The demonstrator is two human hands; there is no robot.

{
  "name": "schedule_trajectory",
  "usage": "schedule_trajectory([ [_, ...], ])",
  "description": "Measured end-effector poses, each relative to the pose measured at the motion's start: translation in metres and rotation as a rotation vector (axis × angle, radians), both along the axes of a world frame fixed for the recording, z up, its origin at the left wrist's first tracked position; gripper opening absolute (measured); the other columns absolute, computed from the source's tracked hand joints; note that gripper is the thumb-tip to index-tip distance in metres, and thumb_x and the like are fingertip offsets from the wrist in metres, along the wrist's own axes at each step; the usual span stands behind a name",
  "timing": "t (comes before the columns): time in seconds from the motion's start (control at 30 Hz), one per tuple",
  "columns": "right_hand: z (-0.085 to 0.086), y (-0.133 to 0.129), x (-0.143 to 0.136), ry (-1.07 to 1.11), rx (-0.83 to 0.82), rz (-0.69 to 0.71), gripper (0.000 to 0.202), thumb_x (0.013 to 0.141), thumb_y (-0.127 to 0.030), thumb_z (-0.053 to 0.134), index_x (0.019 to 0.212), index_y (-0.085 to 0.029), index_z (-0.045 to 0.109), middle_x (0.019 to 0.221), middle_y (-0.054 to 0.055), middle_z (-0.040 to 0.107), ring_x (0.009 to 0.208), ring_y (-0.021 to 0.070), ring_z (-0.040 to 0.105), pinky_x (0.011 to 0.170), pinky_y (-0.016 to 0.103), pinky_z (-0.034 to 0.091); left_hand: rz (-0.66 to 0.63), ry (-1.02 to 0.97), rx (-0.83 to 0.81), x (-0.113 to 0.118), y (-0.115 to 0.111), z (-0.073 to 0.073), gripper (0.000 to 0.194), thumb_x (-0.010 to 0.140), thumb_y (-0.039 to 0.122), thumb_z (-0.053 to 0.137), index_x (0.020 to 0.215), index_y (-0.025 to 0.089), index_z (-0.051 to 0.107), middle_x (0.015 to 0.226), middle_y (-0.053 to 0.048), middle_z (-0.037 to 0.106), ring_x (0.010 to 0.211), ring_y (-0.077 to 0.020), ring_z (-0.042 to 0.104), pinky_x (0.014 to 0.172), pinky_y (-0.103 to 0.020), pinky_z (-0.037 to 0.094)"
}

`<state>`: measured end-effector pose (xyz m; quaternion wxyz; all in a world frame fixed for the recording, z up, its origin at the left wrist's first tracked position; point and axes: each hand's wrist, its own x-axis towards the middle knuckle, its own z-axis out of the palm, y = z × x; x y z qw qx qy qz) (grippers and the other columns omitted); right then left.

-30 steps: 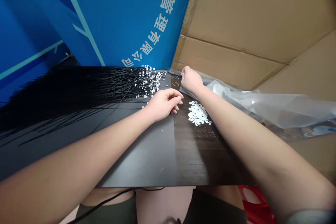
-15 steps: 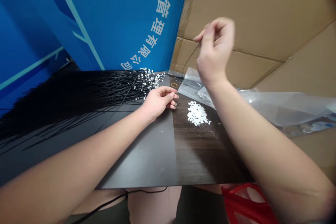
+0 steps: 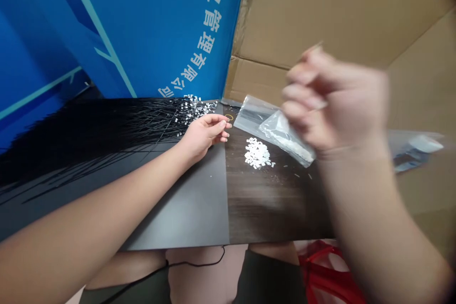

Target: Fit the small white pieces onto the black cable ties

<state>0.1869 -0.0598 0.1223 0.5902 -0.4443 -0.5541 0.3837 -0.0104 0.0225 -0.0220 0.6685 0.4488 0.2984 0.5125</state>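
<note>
My left hand (image 3: pixel 204 135) rests over the table with thumb and fingertips pressed together; whatever is between them is too small to name. Just behind it lie the white tips (image 3: pixel 194 107) of a large bundle of thin black strands (image 3: pixel 107 116) that stretches left. My right hand (image 3: pixel 335 99) is raised at the right, blurred, with its fingers curled; what it holds, if anything, cannot be made out. A pile of small white pieces (image 3: pixel 258 153) lies between the hands on the dark wood-patterned surface (image 3: pixel 263 209).
Clear plastic bags (image 3: pixel 272 126) lie behind the white pile, and another (image 3: pixel 416 149) is at the right. A yellow ring (image 3: pixel 230 117) is near my left fingertips. Blue panel (image 3: pixel 153 23) and cardboard (image 3: pixel 285 9) stand behind. A red stool (image 3: pixel 329 270) is below the table.
My right hand has swung right and nearer to the camera, and the thin black strand at its fingers no longer shows. The view has shifted slightly; my left hand keeps its pinch.
</note>
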Motion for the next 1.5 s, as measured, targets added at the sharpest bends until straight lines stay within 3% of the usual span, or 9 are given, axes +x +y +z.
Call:
schedule_trajectory([
  [0.07, -0.034, 0.014, -0.023, 0.257, -0.21, 0.151, 0.023, 0.104, -0.025, 0.057, 0.083, -0.024, 0.048, 0.068, -0.008, 0.047, 0.046, 0.0037, 0.026, 0.043, 0.024, 0.014, -0.015, -0.036, -0.011, -0.001, 0.001, 0.001, 0.026, 0.078, 0.023, 0.091, 0.097, 0.014, 0.075, 0.088, -0.003, 0.074, 0.064, -0.0086, 0.064, 0.063, -0.024, 0.055],
  [0.17, -0.081, 0.031, -0.038, 0.323, -0.35, 0.189, 0.022, 0.098, -0.028, 0.07, 0.085, -0.022, 0.053, 0.067, -0.007, 0.048, 0.045, 0.0026, 0.029, 0.043, 0.02, 0.015, -0.007, -0.036, -0.029, -0.003, 0.002, 0.001, 0.035, 0.072, 0.03, 0.096, 0.099, 0.017, 0.077, 0.088, 0.0, 0.071, 0.065, -0.0072, 0.061, 0.061, -0.022, 0.054],
  [0.23, -0.101, 0.035, -0.039, 0.333, -0.375, 0.226, 0.024, 0.096, -0.028, 0.073, 0.083, -0.021, 0.055, 0.067, -0.007, 0.047, 0.046, 0.0022, 0.03, 0.043, 0.019, 0.015, 0.0, -0.026, -0.027, -0.003, 0.002, -0.001, 0.036, 0.072, 0.033, 0.097, 0.098, 0.019, 0.078, 0.088, 0.001, 0.07, 0.067, -0.0071, 0.06, 0.062, -0.022, 0.053],
  [0.3, -0.109, 0.034, -0.039, 0.352, -0.397, 0.275, 0.025, 0.095, -0.029, 0.075, 0.081, -0.02, 0.057, 0.067, -0.006, 0.046, 0.046, 0.002, 0.029, 0.042, 0.02, 0.014, -0.003, -0.019, -0.009, -0.002, 0.001, -0.002, 0.035, 0.071, 0.035, 0.098, 0.097, 0.021, 0.08, 0.085, 0.002, 0.069, 0.068, -0.007, 0.059, 0.062, -0.021, 0.052],
  [0.57, -0.115, 0.038, -0.031, 0.462, -0.478, 0.394, 0.03, 0.083, -0.03, 0.088, 0.077, -0.018, 0.061, 0.066, -0.007, 0.047, 0.045, 0.0011, 0.025, 0.039, 0.018, 0.016, 0.032, 0.031, 0.159, 0.002, -0.002, -0.001, 0.029, 0.068, 0.035, 0.099, 0.088, 0.022, 0.084, 0.091, -0.002, 0.076, 0.075, -0.0105, 0.062, 0.064, -0.022, 0.049],
  [0.77, -0.118, 0.037, -0.033, 0.392, -0.402, 0.309, 0.029, 0.08, -0.033, 0.091, 0.081, -0.017, 0.066, 0.057, -0.009, 0.046, 0.043, 0.002, 0.028, 0.037, 0.016, 0.02, 0.064, 0.078, 0.228, 0.004, -0.005, 0.0, 0.028, 0.07, 0.035, 0.098, 0.089, 0.021, 0.083, 0.087, -0.002, 0.075, 0.073, -0.0113, 0.062, 0.068, -0.025, 0.052],
  [1.07, -0.12, 0.036, -0.035, 0.375, -0.382, 0.241, 0.024, 0.085, -0.03, 0.087, 0.082, -0.017, 0.067, 0.055, -0.008, 0.049, 0.041, 0.0015, 0.029, 0.037, 0.016, 0.02, -0.042, 0.044, 0.074, 0.004, -0.007, 0.002, 0.031, 0.071, 0.034, 0.098, 0.091, 0.02, 0.08, 0.084, 0.0, 0.071, 0.07, -0.0095, 0.063, 0.066, -0.023, 0.053],
  [1.27, -0.119, 0.034, -0.037, 0.389, -0.36, 0.224, 0.026, 0.084, -0.03, 0.088, 0.083, -0.018, 0.065, 0.053, -0.009, 0.049, 0.04, 0.002, 0.03, 0.037, 0.016, 0.02, 0.043, 0.062, 0.141, 0.005, -0.008, 0.003, 0.031, 0.07, 0.034, 0.098, 0.092, 0.02, 0.082, 0.089, -0.002, 0.074, 0.071, -0.0102, 0.062, 0.067, -0.024, 0.052],
  [1.5, -0.12, 0.034, -0.034, 0.413, -0.346, 0.25, 0.033, 0.081, -0.035, 0.092, 0.081, -0.019, 0.062, 0.056, -0.009, 0.05, 0.041, 0.0019, 0.03, 0.037, 0.016, 0.02, 0.077, 0.23, 0.33, 0.002, -0.013, 0.006, 0.03, 0.08, 0.039, 0.09, 0.103, 0.02, 0.086, 0.101, -0.007, 0.081, 0.078, -0.0155, 0.068, 0.074, -0.03, 0.055],
])
